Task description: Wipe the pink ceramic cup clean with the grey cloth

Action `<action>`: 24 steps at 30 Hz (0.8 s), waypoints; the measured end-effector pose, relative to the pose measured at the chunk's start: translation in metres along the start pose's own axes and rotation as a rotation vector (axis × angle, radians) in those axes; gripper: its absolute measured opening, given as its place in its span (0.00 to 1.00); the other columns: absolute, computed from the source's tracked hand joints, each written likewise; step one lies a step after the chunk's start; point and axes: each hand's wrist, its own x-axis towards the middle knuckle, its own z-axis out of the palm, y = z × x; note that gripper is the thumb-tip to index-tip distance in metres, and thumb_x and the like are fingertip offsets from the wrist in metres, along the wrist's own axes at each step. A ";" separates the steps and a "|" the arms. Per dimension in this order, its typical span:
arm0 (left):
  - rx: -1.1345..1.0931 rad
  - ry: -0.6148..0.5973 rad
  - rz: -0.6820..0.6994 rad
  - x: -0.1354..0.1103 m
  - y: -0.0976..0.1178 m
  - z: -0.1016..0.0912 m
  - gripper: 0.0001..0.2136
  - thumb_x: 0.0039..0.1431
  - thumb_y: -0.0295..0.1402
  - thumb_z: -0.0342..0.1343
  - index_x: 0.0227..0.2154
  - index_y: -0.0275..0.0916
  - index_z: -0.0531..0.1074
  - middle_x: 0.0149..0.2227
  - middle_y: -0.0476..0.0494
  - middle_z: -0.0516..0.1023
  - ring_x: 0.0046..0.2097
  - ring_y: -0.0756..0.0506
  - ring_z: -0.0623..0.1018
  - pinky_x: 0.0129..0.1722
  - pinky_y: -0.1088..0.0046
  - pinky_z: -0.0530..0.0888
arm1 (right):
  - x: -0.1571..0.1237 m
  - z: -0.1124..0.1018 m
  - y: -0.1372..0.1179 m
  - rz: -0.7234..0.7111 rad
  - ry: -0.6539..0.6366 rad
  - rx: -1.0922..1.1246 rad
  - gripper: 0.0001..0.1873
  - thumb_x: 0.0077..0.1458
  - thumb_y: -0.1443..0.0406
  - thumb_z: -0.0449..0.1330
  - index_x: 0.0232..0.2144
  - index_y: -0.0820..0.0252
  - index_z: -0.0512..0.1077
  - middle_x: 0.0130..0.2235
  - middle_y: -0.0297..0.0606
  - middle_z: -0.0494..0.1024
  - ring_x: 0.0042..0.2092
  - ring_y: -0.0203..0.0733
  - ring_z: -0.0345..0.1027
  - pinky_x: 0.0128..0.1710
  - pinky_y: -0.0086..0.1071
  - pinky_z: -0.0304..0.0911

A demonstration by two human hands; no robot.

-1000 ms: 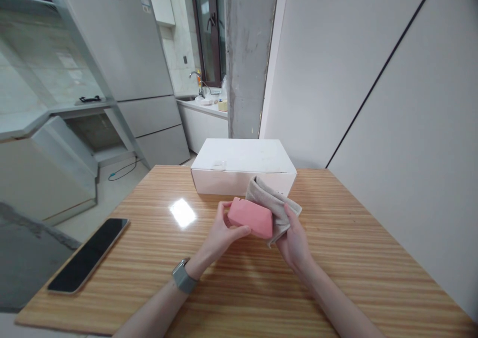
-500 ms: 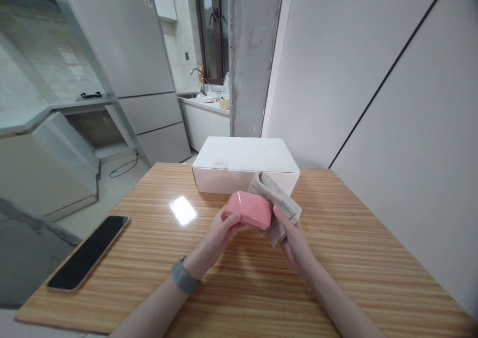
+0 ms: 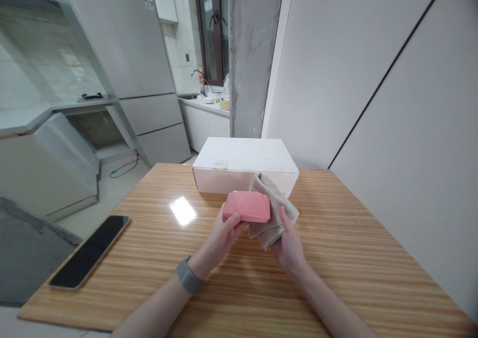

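Observation:
A glossy pink case [image 3: 247,206] with angled faces, perhaps a glasses case, is held above the table by my left hand [image 3: 225,234]. The thumb presses its near side, and the other fingers are partly hidden behind and below it. My right hand [image 3: 290,241] grips a folded beige-grey cloth [image 3: 274,213], thumb on top of it. The cloth lies against the case's right end and partly behind it. My left wrist wears a grey band [image 3: 188,275].
Behind my hands a white cardboard box [image 3: 244,156] stands on the wood-grain table [image 3: 354,258]. A dark-screened phone [image 3: 90,252] lies near the left edge. A white panel wall [image 3: 336,69] runs along the right. A fridge [image 3: 123,44] and a sink counter [image 3: 205,106] are beyond.
The pink case has turned more level and shifted slightly left. The cloth has moved with my right hand, a little lower and left, and more of it shows below the case.

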 end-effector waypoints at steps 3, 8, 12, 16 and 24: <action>0.004 0.033 -0.001 -0.001 -0.003 0.004 0.26 0.53 0.40 0.65 0.53 0.39 0.67 0.56 0.35 0.72 0.57 0.36 0.72 0.57 0.55 0.68 | 0.000 -0.002 0.002 -0.017 0.005 -0.004 0.23 0.48 0.50 0.68 0.43 0.56 0.79 0.42 0.36 0.85 0.41 0.43 0.80 0.34 0.28 0.75; 0.134 0.128 0.099 0.000 0.000 0.007 0.29 0.48 0.37 0.69 0.52 0.41 0.65 0.51 0.39 0.74 0.54 0.39 0.73 0.54 0.61 0.69 | -0.001 -0.002 0.005 -0.036 0.007 0.019 0.20 0.50 0.51 0.67 0.43 0.54 0.78 0.48 0.35 0.83 0.47 0.41 0.78 0.42 0.27 0.74; 0.255 0.226 0.139 0.000 0.003 0.008 0.35 0.42 0.34 0.71 0.53 0.43 0.63 0.52 0.40 0.72 0.53 0.40 0.73 0.53 0.65 0.69 | -0.004 -0.002 0.009 -0.052 0.026 -0.011 0.22 0.49 0.51 0.68 0.45 0.51 0.77 0.49 0.33 0.82 0.49 0.39 0.76 0.43 0.26 0.74; 0.320 0.303 0.118 -0.003 0.003 0.012 0.39 0.39 0.34 0.73 0.54 0.45 0.59 0.52 0.41 0.72 0.52 0.40 0.74 0.51 0.64 0.71 | -0.008 -0.002 0.014 -0.057 0.046 -0.009 0.23 0.46 0.52 0.70 0.45 0.51 0.77 0.51 0.33 0.81 0.53 0.43 0.74 0.44 0.29 0.75; 0.153 0.212 0.035 -0.002 0.003 0.005 0.27 0.57 0.47 0.59 0.57 0.45 0.62 0.59 0.39 0.67 0.58 0.38 0.69 0.53 0.61 0.71 | -0.001 0.000 0.002 0.016 0.030 0.030 0.19 0.50 0.52 0.67 0.43 0.53 0.79 0.43 0.33 0.85 0.43 0.43 0.79 0.35 0.28 0.76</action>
